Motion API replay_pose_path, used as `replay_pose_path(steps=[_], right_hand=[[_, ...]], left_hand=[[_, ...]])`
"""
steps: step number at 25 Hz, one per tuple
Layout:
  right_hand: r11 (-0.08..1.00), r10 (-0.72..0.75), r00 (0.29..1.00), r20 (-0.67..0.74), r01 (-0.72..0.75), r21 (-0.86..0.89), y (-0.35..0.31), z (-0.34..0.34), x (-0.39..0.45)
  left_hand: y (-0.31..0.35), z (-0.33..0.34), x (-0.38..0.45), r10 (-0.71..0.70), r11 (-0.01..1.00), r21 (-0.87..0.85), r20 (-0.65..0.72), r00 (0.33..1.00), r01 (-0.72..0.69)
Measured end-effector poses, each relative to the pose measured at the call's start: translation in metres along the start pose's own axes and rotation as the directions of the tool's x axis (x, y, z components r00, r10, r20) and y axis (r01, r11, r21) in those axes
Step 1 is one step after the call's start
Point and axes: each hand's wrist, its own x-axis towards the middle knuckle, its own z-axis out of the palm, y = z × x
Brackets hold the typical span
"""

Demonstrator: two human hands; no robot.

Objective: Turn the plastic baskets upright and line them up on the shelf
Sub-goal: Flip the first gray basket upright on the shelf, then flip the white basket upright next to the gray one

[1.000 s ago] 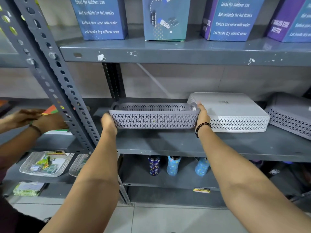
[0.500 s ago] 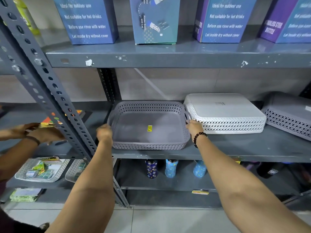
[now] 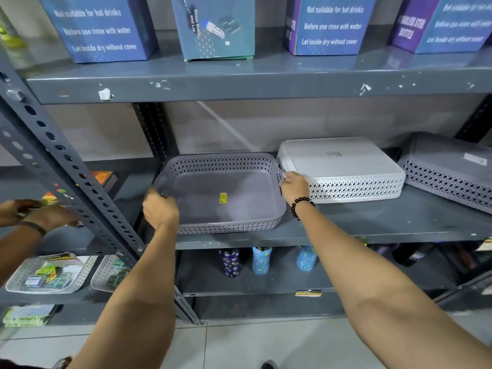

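Grey basket [image 3: 223,193] upright, left hand [image 3: 160,210] and right hand [image 3: 294,185] gripping its ends.

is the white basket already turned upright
No, the white basket lies upside down on the shelf with its solid base facing up, beside the upright grey basket.
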Motion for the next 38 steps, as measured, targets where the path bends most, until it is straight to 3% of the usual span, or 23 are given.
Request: replay_pose_path(steps=[3,6,12,16,20,27,32,35,38], right_hand=[[0.967,-0.194,0.980,-0.050,0.183,-0.176,-0.012,-0.016,-0.009],[0.918,-0.291,0.955,-0.047,0.266,-0.294,-0.012,-0.032,-0.010],[0.895,-0.300,0.951,-0.074,0.253,-0.367,0.014,-0.079,0.005],[0.896,-0.269,0.955,-0.122,0.202,-0.397,0.043,-0.131,0.037],[0.867,-0.227,0.966,-0.123,0.143,-0.477,0.074,-0.185,0.091],[0.883,0.040,0.998,0.051,-0.012,-0.469,0.115,-0.226,0.163],[0.959,0.225,0.963,0.150,-0.191,-0.211,0.115,-0.224,0.188],[0.939,0.340,0.937,0.074,-0.334,-0.082,0.101,-0.224,0.188],[0.916,0.393,0.914,-0.103,-0.381,0.124,0.078,-0.238,0.185]], left_hand=[[0.020,0.013,-0.015,0.157,0.987,-0.033,0.027,0.987,-0.156],[0.048,0.034,-0.040,0.281,0.957,-0.101,0.092,0.955,-0.272],[0.119,0.099,-0.098,0.466,0.884,-0.201,0.313,0.828,-0.421],[0.169,0.146,-0.133,0.535,0.844,-0.260,0.351,0.769,-0.469],[0.212,0.191,-0.140,0.416,0.909,-0.160,0.400,0.816,-0.385],[0.224,0.235,-0.136,0.108,0.993,-0.014,0.458,0.882,-0.114],[0.224,0.238,-0.139,-0.024,1.000,-0.002,0.449,0.893,0.028],[0.230,0.233,-0.151,-0.049,0.996,-0.045,0.406,0.913,0.073],[0.238,0.223,-0.159,0.036,0.956,-0.285,0.338,0.941,0.066]])
